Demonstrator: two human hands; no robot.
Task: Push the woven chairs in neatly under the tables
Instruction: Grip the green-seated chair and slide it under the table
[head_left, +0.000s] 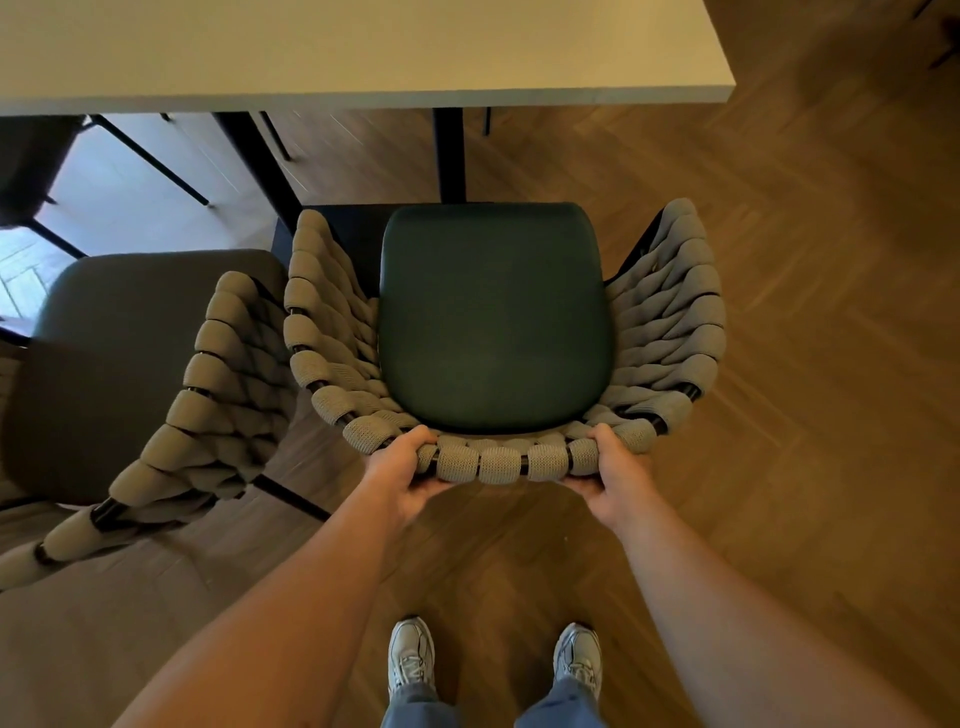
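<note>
woven chair (493, 322) rim inside curled fingers (415, 439)

Left hand (402, 478), right hand (618, 483), forearms (311, 587) bare. Legs: blue denim jeans (558, 709). Feet: pale grey lace-up trainers (411, 656), mesh uppers, white laces.

Herringbone wood floor (805, 364) throughout, greyer toward 9 o'clock. Standing on it: woven chair (493, 317) with dark green seat at centre; second woven chair (130, 364) at 9 o'clock, just beside first; black table leg (449, 156) at 12 o'clock; grey shoes (410, 654) at 6 o'clock. Pale surface (363, 47) spans 12 o'clock edge.
</note>
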